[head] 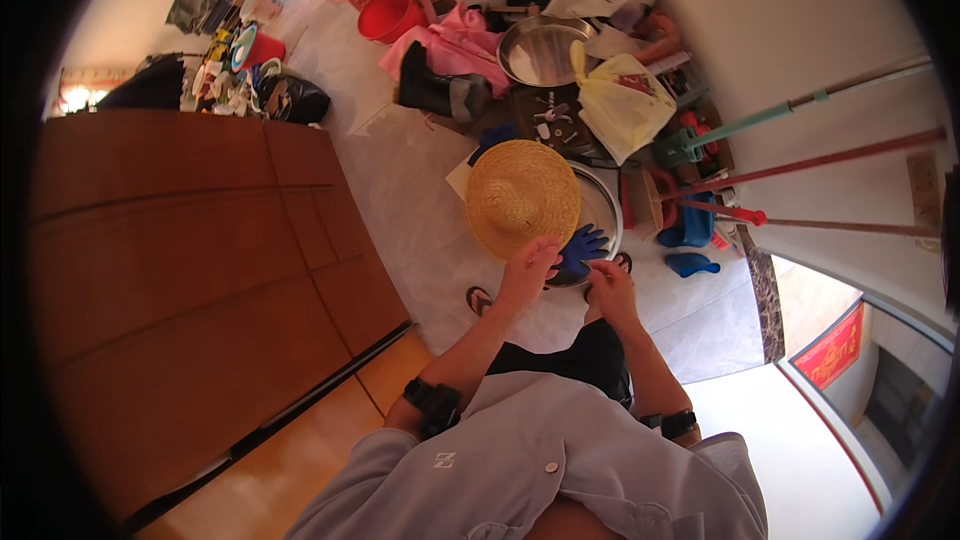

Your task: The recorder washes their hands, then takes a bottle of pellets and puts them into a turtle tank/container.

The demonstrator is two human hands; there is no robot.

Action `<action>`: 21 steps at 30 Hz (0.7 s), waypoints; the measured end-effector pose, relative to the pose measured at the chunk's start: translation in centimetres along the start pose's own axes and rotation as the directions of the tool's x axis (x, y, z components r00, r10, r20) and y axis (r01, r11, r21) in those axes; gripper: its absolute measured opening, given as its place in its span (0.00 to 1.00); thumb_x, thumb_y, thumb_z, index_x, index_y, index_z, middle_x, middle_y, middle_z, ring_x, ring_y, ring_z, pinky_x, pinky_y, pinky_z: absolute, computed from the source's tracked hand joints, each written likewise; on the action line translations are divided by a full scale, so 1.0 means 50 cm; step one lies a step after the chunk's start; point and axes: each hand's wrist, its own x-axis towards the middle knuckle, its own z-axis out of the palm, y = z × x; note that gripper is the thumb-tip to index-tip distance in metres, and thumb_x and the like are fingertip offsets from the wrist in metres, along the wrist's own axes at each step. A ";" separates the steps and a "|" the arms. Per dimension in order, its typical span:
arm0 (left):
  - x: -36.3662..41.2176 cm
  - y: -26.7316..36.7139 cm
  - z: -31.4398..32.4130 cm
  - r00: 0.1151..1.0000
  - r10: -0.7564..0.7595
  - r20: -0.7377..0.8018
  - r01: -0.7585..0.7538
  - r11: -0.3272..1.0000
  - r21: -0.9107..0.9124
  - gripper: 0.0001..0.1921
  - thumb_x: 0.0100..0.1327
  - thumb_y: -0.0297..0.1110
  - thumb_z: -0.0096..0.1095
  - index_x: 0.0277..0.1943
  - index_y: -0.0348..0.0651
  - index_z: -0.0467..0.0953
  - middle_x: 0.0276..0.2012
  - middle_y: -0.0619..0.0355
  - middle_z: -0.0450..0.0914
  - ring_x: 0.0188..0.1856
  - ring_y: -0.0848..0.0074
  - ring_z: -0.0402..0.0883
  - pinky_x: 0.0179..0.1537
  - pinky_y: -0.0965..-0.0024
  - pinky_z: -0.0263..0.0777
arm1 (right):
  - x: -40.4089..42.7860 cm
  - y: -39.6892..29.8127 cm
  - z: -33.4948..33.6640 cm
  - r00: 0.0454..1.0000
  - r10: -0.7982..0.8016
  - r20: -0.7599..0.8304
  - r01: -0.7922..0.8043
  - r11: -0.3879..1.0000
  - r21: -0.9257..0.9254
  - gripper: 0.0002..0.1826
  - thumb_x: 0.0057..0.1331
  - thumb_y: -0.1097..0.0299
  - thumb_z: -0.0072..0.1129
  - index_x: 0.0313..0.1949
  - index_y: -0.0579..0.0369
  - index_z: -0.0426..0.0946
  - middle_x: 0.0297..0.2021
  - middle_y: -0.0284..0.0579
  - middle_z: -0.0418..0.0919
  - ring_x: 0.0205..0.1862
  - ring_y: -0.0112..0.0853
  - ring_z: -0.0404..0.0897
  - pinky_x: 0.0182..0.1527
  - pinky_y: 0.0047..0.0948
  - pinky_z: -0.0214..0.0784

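Note:
A blue work glove (583,247) hangs between my hands, its fingers spread away from me. My right hand (613,289) pinches the glove's near edge between thumb and fingers. Beside the glove's other side is my left hand (531,270), its fingers bent and partly overlapping the rim of a straw hat (521,195); whether it grips anything cannot be told. Beneath the glove lies a round metal tray (609,202), partly covered by the hat. Another piece of blue fabric (493,141) shows beyond the hat.
A black rubber boot (435,86), a metal basin (544,52) and a yellowish plastic bag (626,105) lie farther ahead. Long-handled tools (810,165) lean at the right wall. A brown wooden cabinet (195,240) stands at left. Blue scoops (690,264) lie on the floor at right.

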 end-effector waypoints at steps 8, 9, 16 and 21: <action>-0.108 0.026 -0.546 0.984 0.044 -0.172 -0.073 0.984 -0.164 0.16 0.74 0.37 0.60 0.61 0.44 0.77 0.54 0.62 0.81 0.55 0.79 0.78 0.53 0.69 0.73 | -0.029 -0.277 0.488 0.936 -0.292 0.194 0.319 0.939 -0.127 0.22 0.67 0.67 0.59 0.60 0.61 0.74 0.50 0.53 0.83 0.46 0.38 0.86 0.48 0.33 0.77; -0.126 0.035 -0.604 0.980 0.062 -0.187 -0.099 0.976 -0.192 0.16 0.74 0.37 0.60 0.61 0.44 0.77 0.54 0.62 0.81 0.55 0.79 0.78 0.53 0.69 0.73 | -0.028 -0.309 0.536 0.925 -0.310 0.219 0.345 0.927 -0.144 0.22 0.67 0.67 0.59 0.60 0.61 0.74 0.50 0.53 0.83 0.46 0.38 0.86 0.48 0.33 0.77; -0.195 0.135 -0.973 0.876 0.136 -0.463 -0.288 0.917 -0.277 0.15 0.73 0.38 0.59 0.58 0.45 0.78 0.51 0.64 0.82 0.52 0.79 0.79 0.50 0.70 0.73 | -0.006 -0.545 0.928 0.805 -0.444 0.393 0.518 0.849 -0.102 0.24 0.68 0.71 0.59 0.63 0.62 0.70 0.56 0.57 0.79 0.50 0.39 0.84 0.50 0.34 0.77; -0.156 0.210 -1.060 0.869 0.131 -0.477 -0.332 0.870 -0.364 0.13 0.73 0.38 0.58 0.54 0.44 0.79 0.50 0.62 0.82 0.49 0.74 0.82 0.48 0.69 0.75 | 0.055 -0.613 1.087 0.745 -0.475 0.468 0.566 0.822 -0.068 0.22 0.67 0.71 0.59 0.60 0.63 0.73 0.55 0.55 0.80 0.49 0.39 0.84 0.51 0.34 0.77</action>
